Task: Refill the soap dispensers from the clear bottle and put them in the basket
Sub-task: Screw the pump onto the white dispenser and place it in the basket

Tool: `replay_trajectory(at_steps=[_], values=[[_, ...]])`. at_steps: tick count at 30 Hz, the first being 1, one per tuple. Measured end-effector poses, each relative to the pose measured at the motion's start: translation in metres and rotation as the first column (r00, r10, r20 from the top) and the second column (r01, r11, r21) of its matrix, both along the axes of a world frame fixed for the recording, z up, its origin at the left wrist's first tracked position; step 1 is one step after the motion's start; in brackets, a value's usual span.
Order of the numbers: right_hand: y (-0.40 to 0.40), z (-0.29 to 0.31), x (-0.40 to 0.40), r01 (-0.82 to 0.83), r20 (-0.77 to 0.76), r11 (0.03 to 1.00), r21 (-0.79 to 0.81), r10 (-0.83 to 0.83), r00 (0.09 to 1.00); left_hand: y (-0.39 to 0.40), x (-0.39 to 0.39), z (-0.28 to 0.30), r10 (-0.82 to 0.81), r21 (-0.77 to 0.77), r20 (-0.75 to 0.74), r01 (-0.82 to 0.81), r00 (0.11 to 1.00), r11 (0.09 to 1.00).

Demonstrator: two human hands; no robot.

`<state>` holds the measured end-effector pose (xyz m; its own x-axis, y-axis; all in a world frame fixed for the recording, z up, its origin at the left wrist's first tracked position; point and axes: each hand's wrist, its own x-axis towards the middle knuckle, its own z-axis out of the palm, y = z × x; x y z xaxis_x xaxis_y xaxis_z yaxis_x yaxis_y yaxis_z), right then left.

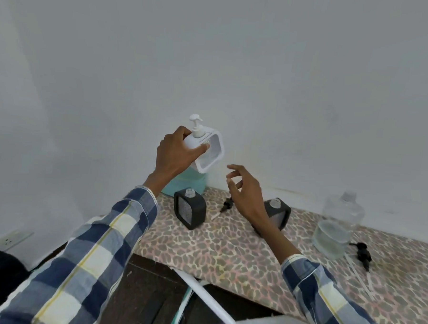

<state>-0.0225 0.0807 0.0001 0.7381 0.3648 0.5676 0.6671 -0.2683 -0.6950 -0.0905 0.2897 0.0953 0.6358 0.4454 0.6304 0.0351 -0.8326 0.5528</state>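
A plain pale wall (238, 64) backs a table under a leopard-print cloth (228, 251). At the left my left hand (173, 154) curls round the shoulder of the white dispenser (206, 149), lifted above the teal basket (189, 183) at the wall. Its pump is screwed on, and the smooth rounded plastic looks slippery, so I judge the shoulder under the pump collar the surest hold; its weight I cannot tell. Below stand two black square dispensers, one (190, 209) nearer left and one (278, 212) partly behind my right hand (243, 188), both capless with clear necks. A black pump (227, 204) lies between them. My right hand hangs empty, fingers loosely bent. Far right stands the clear bottle (336, 227), thin-walled and part-filled, likely flexing if squeezed, and another pump (363, 255).
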Motion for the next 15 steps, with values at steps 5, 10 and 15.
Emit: replay_trajectory(at_steps=[5,10,15], values=[[0.053,-0.009,0.033,-0.060,0.038,0.983,-0.174,0.068,0.997,0.054,0.024,-0.016,0.083,-0.040,-0.068,-0.085,0.994,0.996],[0.099,-0.013,0.061,-0.150,0.019,0.940,-0.306,0.164,0.986,0.101,0.051,-0.044,0.129,-0.056,-0.144,-0.138,0.981,0.989],[0.131,-0.013,0.078,-0.211,0.015,0.865,-0.455,0.244,0.970,0.131,0.076,-0.069,0.155,-0.036,-0.180,-0.164,0.971,0.986]])
